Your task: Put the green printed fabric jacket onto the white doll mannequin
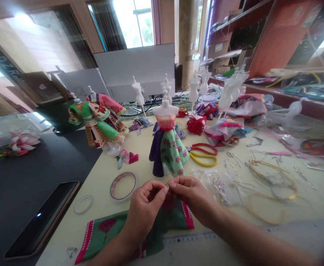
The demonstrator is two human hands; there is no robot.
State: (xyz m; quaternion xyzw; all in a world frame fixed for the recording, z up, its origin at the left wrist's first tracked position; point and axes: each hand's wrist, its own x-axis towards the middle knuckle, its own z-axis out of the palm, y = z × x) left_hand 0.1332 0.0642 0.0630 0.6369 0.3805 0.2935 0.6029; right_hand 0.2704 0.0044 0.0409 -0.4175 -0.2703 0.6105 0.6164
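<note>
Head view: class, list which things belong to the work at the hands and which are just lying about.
In use: left hand, right hand, small silvery piece pinched between them, green patterned cloth beneath.
Lying about: tape roll, red-and-yellow-handled scissors, ruler, dressed mannequin.

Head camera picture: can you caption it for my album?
Left hand and right hand pinch a tiny pale piece above green cloth, near a doll dress.

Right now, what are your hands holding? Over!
Left hand, right hand: both pinching a tiny pale piece. Green cloth below. Tape roll beside left hand.
</note>
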